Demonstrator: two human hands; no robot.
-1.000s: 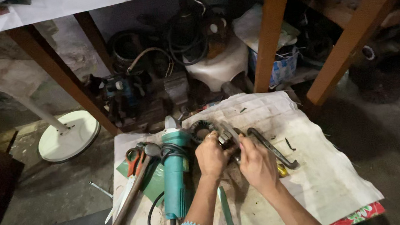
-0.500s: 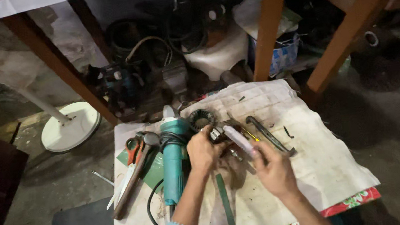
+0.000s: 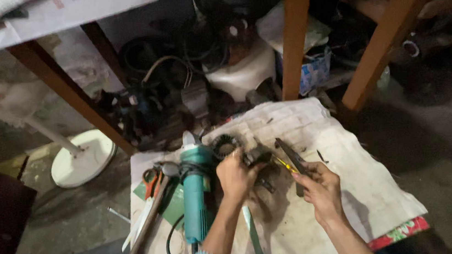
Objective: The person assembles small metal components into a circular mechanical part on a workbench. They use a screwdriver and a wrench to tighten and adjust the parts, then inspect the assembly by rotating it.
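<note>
Right hand pinches dark pliers, long axis pointing away up-left; left hand grips a dark part.

The grey floor is dim and dirty. Brown wooden legs stand up behind. A white round stand sits off to the side.

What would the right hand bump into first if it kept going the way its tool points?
The right hand holds dark pliers pointing up and left. First in that line is probably the dark metal part in the left hand, though depth is hard to judge.
</note>
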